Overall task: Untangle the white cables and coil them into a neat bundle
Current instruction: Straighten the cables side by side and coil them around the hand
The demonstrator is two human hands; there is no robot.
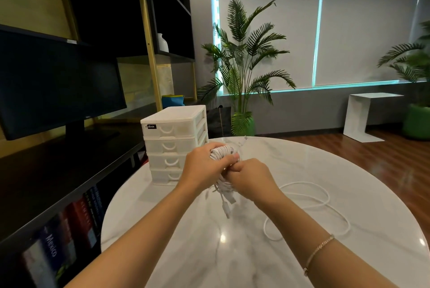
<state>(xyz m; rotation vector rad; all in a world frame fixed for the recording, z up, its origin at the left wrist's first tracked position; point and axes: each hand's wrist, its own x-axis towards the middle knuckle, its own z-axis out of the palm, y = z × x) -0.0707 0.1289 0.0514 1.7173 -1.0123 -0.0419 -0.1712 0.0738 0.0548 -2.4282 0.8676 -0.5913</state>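
Observation:
A coil of white cables (221, 153) is held above the white marble table (256, 252). My left hand (204, 166) grips the coil from the left, fingers wrapped round its upper part. My right hand (251, 180) pinches the strands at the coil's middle, just below the left fingers. Plug ends (226, 208) dangle beneath the hands. A loose white cable (309, 211) lies in open loops on the table to the right and runs up toward the hands.
A white plastic drawer unit (174, 143) stands at the table's far left edge, right behind my left hand. A dark desk with a monitor (58, 87) and a shelf of books (69, 224) are on the left. Potted palms (242, 66) stand by the window.

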